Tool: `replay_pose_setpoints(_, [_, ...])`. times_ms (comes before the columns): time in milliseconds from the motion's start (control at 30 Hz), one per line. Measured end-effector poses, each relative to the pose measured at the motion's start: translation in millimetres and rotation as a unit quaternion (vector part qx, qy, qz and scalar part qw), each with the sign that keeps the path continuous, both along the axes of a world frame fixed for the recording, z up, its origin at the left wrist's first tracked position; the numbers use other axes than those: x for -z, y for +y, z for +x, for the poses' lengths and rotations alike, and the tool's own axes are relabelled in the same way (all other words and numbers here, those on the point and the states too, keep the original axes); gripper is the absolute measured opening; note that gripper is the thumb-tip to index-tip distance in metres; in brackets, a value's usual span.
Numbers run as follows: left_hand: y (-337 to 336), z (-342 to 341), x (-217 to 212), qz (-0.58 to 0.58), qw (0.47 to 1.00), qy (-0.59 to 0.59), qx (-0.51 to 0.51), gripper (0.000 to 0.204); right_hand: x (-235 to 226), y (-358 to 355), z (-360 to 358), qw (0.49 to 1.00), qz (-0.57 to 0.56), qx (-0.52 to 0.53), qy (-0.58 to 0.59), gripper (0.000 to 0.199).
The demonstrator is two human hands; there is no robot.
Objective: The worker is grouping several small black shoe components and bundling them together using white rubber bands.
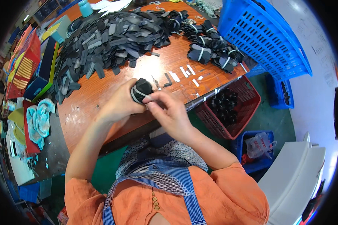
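My left hand (120,98) is wrapped round a bundle of black flat pieces (142,87) near the table's front edge. A pale rubber band (138,93) runs around the bundle. With thumb and forefinger together, my right hand (169,108) pinches the band at the bundle's right side. Beyond my hands lies a large heap of loose dark grey and black flat pieces (116,37). Several banded bundles (199,53) of the same pieces sit at the right of the table.
Small white strips (184,71) lie on the wooden table (90,112). A blue plastic crate (266,33) stands at the far right. Below the table's right edge are a red crate (248,112) with black bundles and a blue bin (257,163). A turquoise cloth (39,120) is at the left.
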State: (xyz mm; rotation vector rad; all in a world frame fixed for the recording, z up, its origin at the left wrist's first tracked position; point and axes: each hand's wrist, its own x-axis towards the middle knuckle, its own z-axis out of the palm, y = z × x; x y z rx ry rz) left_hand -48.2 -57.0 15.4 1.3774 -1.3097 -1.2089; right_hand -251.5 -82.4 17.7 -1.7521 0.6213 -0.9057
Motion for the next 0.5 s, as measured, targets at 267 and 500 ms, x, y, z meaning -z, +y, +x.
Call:
replay_pose_setpoints(267, [-13.0, -10.2, -17.6, 0.120, 0.956, 0.232, -0.135, 0.051, 0.4, 4.9, -3.3, 0.981, -0.195, 0.013, 0.013, 0.058])
replay_pose_setpoints(500, [-15.5, -22.1, 0.6, -0.008, 0.985, -0.170, -0.016, 0.072, 6.3, -49.2, 3.7, 0.997, -0.034, 0.001, 0.071, 0.047])
